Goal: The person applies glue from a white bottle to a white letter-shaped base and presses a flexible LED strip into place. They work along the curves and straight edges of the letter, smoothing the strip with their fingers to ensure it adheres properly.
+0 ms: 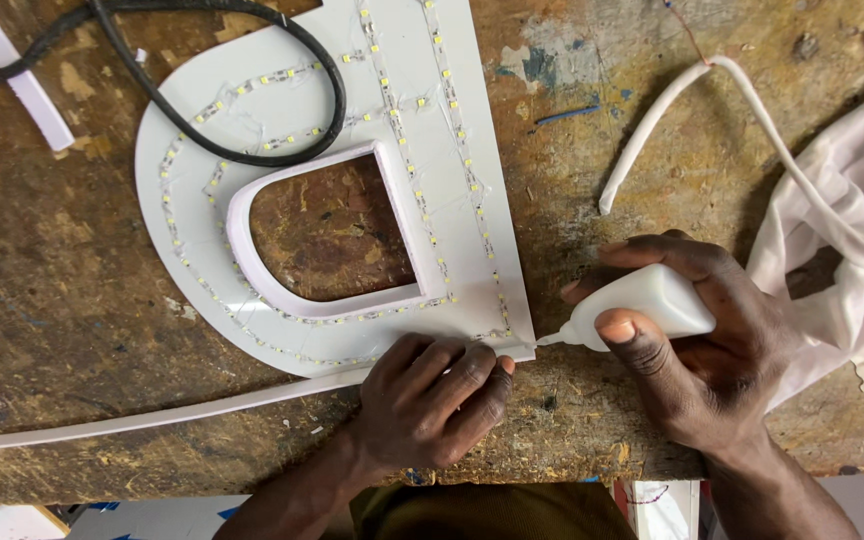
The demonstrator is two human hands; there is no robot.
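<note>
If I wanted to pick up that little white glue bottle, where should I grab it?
Grab the white glue bottle around its fat middle, coming from the right side, away from the tip. The right hand holds it that way now, thumb on one flat side, fingers on the other. Its thin nozzle points left at the corner of the white panel, so that end is probably sticky and too narrow to grip.

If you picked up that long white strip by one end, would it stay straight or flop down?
Probably flop. The long white strip looks thin and narrow, and it curves gently along the workbench. It seems light. Where the left hand presses it against the white panel, it follows the edge, so likely bendy, not brittle.
</note>
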